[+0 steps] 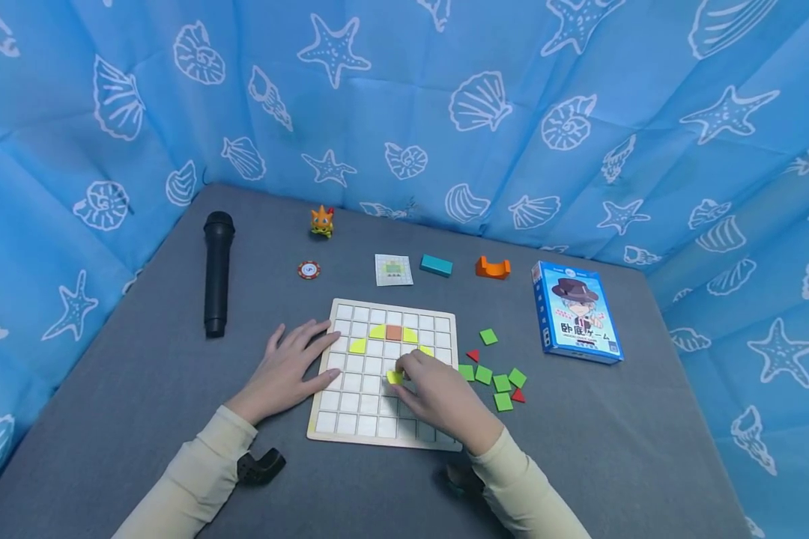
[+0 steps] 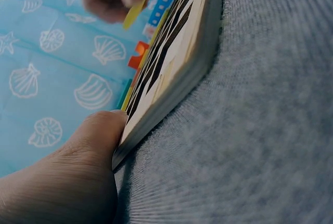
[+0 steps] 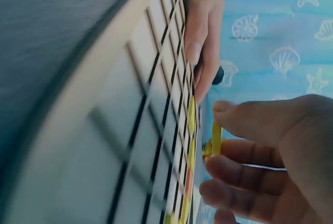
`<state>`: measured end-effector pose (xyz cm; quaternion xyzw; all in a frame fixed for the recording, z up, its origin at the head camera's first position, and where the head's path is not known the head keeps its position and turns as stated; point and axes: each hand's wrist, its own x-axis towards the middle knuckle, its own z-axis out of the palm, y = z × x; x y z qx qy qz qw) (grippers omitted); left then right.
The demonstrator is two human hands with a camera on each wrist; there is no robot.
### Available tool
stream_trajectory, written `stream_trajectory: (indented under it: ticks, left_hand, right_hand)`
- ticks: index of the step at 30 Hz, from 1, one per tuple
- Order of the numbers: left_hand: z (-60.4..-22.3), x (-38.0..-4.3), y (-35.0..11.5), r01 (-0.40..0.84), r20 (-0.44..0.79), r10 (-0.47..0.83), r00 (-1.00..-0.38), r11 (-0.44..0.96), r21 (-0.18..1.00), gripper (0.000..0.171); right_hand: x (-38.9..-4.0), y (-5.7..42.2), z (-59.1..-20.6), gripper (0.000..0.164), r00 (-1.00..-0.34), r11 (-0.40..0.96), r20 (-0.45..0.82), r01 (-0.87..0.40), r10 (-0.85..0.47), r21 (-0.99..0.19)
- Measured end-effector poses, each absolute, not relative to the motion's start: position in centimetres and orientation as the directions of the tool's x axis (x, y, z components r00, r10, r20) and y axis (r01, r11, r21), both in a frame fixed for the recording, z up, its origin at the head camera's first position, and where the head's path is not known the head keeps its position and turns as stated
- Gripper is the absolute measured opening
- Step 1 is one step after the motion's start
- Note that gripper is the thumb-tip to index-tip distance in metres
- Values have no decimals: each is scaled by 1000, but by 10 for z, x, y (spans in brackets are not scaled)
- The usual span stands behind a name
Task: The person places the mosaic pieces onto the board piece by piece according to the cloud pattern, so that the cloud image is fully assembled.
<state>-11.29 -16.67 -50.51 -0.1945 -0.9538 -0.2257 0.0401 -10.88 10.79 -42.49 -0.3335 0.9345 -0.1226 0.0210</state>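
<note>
A white square-grid board [image 1: 350, 402] with a pale wooden rim lies on the grey table. In its upper rows sit several yellow tiles [image 1: 357, 345] and one brown-orange square tile [image 1: 394, 332]. My left hand [image 1: 286, 374] rests at the board's left edge, fingers spread and straight, the tips on the rim and outer squares. Over the middle of the board my right hand [image 1: 441, 393] pinches a yellow tile [image 3: 217, 138] between thumb and fingers. The right wrist view shows that tile held on edge, apart from the board. The tile's full outline is partly covered by the fingers.
Green square tiles [image 1: 503, 402] and red triangle tiles [image 1: 473, 355] lie right of the board. Behind it are a pattern card [image 1: 393, 270], teal block [image 1: 436, 265], orange block [image 1: 493, 268], poker chip [image 1: 308, 269] and small figure [image 1: 321, 221]. A microphone [image 1: 217, 273] lies left, a blue game box [image 1: 576, 312] right.
</note>
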Motion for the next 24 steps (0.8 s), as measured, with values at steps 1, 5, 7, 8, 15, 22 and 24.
stream_trajectory:
  ticks: [1, 5, 7, 8, 15, 22, 24]
  left_hand:
    - [-505, -113, -167, 389, 165, 353, -921, 823, 415, 63]
    - [-504, -113, -167, 392, 166, 355, -920, 820, 418, 63]
    - [-504, -113, -167, 394, 165, 358, -919, 818, 419, 63]
    - [-504, -113, -167, 396, 165, 360, -918, 817, 419, 63]
    - [-505, -113, -166, 403, 171, 365, -915, 817, 411, 62]
    - [-504, -113, -166, 411, 180, 369, -912, 812, 415, 62]
    - [-504, -113, -167, 413, 183, 371, -911, 809, 417, 62]
  right_hand:
    - [-111, 102, -425, 24, -775, 746, 41, -620, -631, -243]
    - [-119, 83, -425, 24, -778, 750, 46, -618, -626, -234]
    - [-122, 75, -427, 25, -780, 750, 55, -616, -623, -240]
    - [-123, 72, -428, 25, -782, 750, 60, -614, -621, -246]
    - [-128, 56, -436, 27, -775, 736, 85, -624, -627, -261]
    - [-135, 52, -444, 26, -762, 736, 48, -638, -646, -225]
    - [-136, 51, -445, 27, -759, 736, 37, -641, -650, -218]
